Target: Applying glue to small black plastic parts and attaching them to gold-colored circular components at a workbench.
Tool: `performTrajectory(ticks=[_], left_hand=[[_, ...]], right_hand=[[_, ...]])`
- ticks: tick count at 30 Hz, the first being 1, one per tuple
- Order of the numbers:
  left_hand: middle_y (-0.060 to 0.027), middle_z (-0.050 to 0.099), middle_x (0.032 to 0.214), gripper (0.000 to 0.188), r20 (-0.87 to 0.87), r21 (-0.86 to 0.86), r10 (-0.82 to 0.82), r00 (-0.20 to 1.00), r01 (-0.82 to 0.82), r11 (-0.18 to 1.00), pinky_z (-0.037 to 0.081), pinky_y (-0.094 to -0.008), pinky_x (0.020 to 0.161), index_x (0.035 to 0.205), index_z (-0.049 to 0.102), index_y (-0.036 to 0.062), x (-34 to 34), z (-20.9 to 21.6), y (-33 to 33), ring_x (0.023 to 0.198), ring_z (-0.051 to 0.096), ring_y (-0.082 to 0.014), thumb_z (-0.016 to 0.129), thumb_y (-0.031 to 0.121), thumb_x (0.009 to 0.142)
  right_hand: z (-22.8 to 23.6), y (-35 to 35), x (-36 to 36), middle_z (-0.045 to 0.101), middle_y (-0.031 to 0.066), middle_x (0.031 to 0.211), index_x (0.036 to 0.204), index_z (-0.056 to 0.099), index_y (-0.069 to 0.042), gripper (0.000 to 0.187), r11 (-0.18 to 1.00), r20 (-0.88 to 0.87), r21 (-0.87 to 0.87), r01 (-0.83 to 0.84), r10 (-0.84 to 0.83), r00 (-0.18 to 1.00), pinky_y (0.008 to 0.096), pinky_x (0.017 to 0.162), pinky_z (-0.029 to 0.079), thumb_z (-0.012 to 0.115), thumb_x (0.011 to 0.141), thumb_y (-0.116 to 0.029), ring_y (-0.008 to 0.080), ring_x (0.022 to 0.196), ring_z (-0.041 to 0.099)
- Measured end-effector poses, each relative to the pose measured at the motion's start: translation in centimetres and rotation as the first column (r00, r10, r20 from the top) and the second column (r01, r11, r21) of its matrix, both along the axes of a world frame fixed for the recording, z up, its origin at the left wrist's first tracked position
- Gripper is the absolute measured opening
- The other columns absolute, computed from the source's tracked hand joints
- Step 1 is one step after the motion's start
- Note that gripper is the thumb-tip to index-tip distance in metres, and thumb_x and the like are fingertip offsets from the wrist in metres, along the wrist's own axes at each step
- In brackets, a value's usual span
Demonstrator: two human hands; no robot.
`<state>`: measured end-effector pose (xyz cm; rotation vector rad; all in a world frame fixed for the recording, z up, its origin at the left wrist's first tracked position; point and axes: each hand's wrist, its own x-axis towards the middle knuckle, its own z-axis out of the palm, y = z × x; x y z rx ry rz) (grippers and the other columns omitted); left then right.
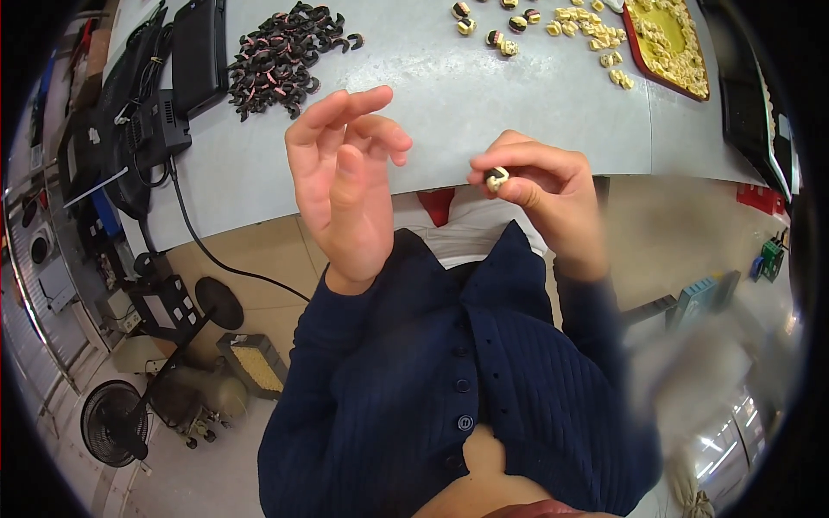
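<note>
Between the thumb and fingers of my right hand [553,183] is a small cream-and-black piece [496,178], held just over the near edge of the table. My left hand [345,177] is raised to its left with fingers apart and slightly curled, nothing in it. Beyond the left hand lies a heap of small black curved parts [281,60], some with pink edges. Farther off, toward the right, sit several cream-and-black pieces [494,38] like the held one. Loose cream parts [587,28] lie beside them.
A red-rimmed yellow tray [640,45] of cream parts stands at the far right of the grey table [423,104]. On the left are a black case [199,56], a black device [164,125] and its hanging cable [207,250]. A fan [114,423] stands on the floor.
</note>
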<state>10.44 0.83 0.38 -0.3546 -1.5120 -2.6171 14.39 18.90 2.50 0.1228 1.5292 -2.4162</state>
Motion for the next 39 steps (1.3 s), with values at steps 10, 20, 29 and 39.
performTrajectory(ticks=[10, 20, 29, 39], left_hand=[[-0.0153, 0.053, 0.121, 0.033, -0.031, -0.701, -0.235, 0.972, 0.147, 0.698, 0.041, -0.035, 0.097, 0.118, 0.05, -0.0021, -1.0, -0.1, 0.4, 0.115, 0.051, -0.0244, 0.057, 0.003, 0.087], [-0.0231, 0.03, 0.142, 0.073, -0.394, -0.918, -0.487, 0.78, -0.306, 0.252, 0.029, -0.0459, 0.107, 0.135, 0.032, -0.0042, -6.9, 0.7, 4.6, 0.134, 0.027, -0.0408, 0.071, 0.02, 0.078], [-0.0171, 0.047, 0.131, 0.053, -0.569, -0.807, -0.589, 0.574, -0.525, 0.268, 0.032, -0.045, 0.106, 0.128, 0.044, 0.0025, -14.3, -1.0, 12.5, 0.128, 0.037, -0.0348, 0.065, 0.019, 0.082], [-0.0094, 0.056, 0.091, 0.014, -0.627, -0.766, -0.53, 0.571, -0.575, 0.287, 0.043, -0.038, 0.085, 0.085, 0.058, 0.0036, -15.0, -0.9, 12.6, 0.096, 0.054, -0.0282, 0.066, 0.01, 0.077]], right_hand=[[-3.2, 1.8, -2.5, 0.063, 0.0108, 0.099, 0.109, 0.065, 0.0, 0.032, 0.575, -0.519, 0.648, 0.499, -0.146, 0.842, 0.0241, 0.076, 0.048, 0.064, 0.078, 0.007, 0.0146, 0.085, 0.06], [-4.0, 4.3, -4.7, 0.062, 0.01, 0.107, 0.108, 0.065, -0.004, 0.029, 0.199, -0.762, 0.61, 0.767, -0.121, 0.637, 0.0284, 0.075, 0.05, 0.063, 0.08, 0.003, 0.0211, 0.088, 0.061], [-3.5, 7.0, -3.9, 0.063, 0.0133, 0.1, 0.101, 0.064, -0.001, 0.021, 0.239, -0.757, 0.522, 0.819, -0.313, 0.574, 0.0291, 0.076, 0.048, 0.057, 0.083, 0.006, 0.0231, 0.088, 0.061], [-3.3, 7.5, -3.9, 0.063, 0.0117, 0.095, 0.096, 0.064, 0.0, 0.016, 0.386, -0.689, 0.478, 0.789, -0.393, 0.609, 0.0275, 0.073, 0.048, 0.055, 0.085, 0.005, 0.0206, 0.083, 0.061]])
